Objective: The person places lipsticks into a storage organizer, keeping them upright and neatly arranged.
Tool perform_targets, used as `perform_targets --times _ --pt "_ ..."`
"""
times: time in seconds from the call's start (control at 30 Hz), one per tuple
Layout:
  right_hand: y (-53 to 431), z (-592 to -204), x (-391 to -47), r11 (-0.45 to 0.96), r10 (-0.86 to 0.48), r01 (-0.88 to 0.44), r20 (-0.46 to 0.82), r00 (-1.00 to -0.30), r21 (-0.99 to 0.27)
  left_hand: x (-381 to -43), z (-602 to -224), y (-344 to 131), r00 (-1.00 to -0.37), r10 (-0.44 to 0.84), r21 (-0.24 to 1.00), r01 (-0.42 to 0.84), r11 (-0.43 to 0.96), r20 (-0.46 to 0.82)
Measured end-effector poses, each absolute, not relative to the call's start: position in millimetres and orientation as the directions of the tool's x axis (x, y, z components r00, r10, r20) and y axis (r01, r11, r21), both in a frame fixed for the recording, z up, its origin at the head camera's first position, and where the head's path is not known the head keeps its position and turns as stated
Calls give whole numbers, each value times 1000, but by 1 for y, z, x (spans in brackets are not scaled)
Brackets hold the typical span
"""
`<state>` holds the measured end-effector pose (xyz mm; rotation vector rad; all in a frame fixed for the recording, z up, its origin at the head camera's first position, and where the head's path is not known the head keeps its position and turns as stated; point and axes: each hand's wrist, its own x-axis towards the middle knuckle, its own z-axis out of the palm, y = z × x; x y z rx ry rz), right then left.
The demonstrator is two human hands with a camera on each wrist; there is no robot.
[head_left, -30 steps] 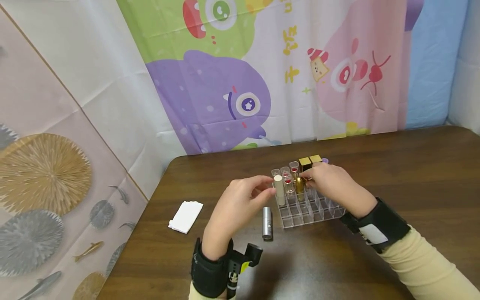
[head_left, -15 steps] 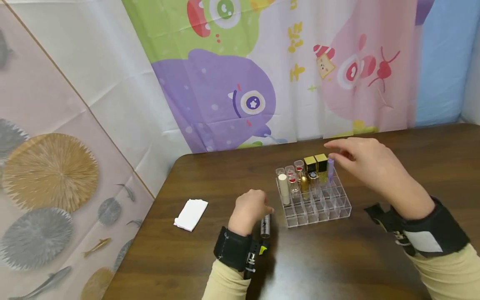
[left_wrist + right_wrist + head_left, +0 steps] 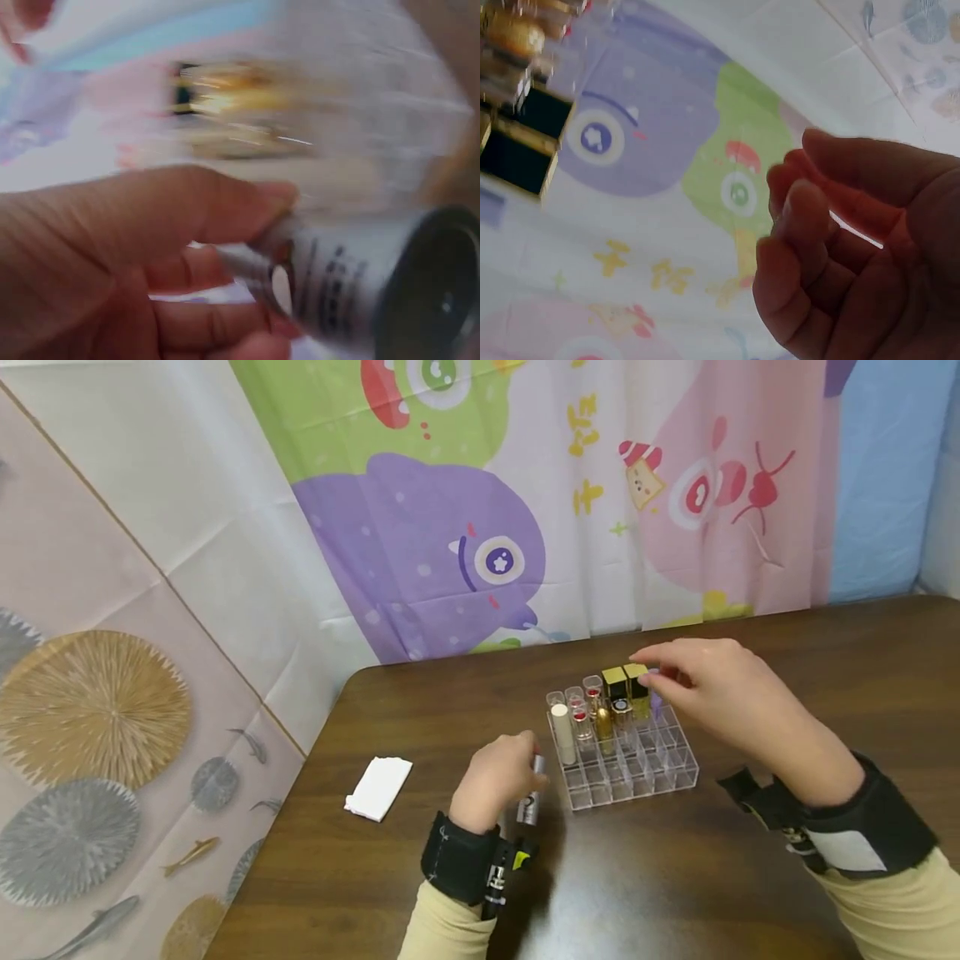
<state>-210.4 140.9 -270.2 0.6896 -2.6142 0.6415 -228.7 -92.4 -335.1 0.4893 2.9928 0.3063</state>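
Note:
My left hand (image 3: 495, 781) grips a silver lipstick tube (image 3: 528, 810) just left of the clear organizer (image 3: 633, 789). In the left wrist view, thumb and fingers pinch the tube, whose dark round end (image 3: 435, 292) points away from the palm; the picture is blurred. My right hand (image 3: 727, 706) hovers at the organizer's back right corner, fingers loosely bent with nothing between them. Standing in the organizer are a cream tube (image 3: 563, 737), a gold lipstick (image 3: 604, 728), black-and-gold square lipsticks (image 3: 615, 683) and a purple tube (image 3: 656, 704) partly behind the right fingers.
A folded white tissue or cloth (image 3: 378, 787) lies on the brown table (image 3: 637, 885) to the left. Several clear-capped lipsticks (image 3: 581, 720) fill the organizer's back left slots. Behind the table hangs a cartoon curtain (image 3: 435, 560).
My left hand moved from the cream tube down to the silver tube, took hold of it and tilted it. The right hand left the lipsticks and shifted right, above the purple tube.

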Motion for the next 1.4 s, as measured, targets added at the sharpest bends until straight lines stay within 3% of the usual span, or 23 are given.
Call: perform_targets --times 0.2,0.33,0.53,0.73,0.97,1.1,1.4 --pt "119 -276 -206 620 -539 -643 350 -766 -450 -203 -301 -87 -889 423 375 457 807 175" --pt "107 -282 -200 518 -599 -687 357 -716 -509 -193 -295 -81 -794 478 312 594 741 376" --pt "103 -286 -198 492 -504 -669 444 -740 -557 -190 -296 -72 -661 509 226 706 672 552" --pt "126 -278 -205 583 -419 -633 480 -771 -508 -188 -289 -75 -670 460 271 693 668 582" --pt "150 -289 -240 771 -377 -487 321 -869 -410 -189 -284 -94 -684 315 266 603 752 658" --pt "146 -302 -253 810 -369 -454 280 -886 -370 -188 -283 -102 -711 255 302 556 775 655" --pt "139 -309 -254 866 -322 -397 267 -908 -305 -190 -280 -104 -709 243 316 558 767 662"
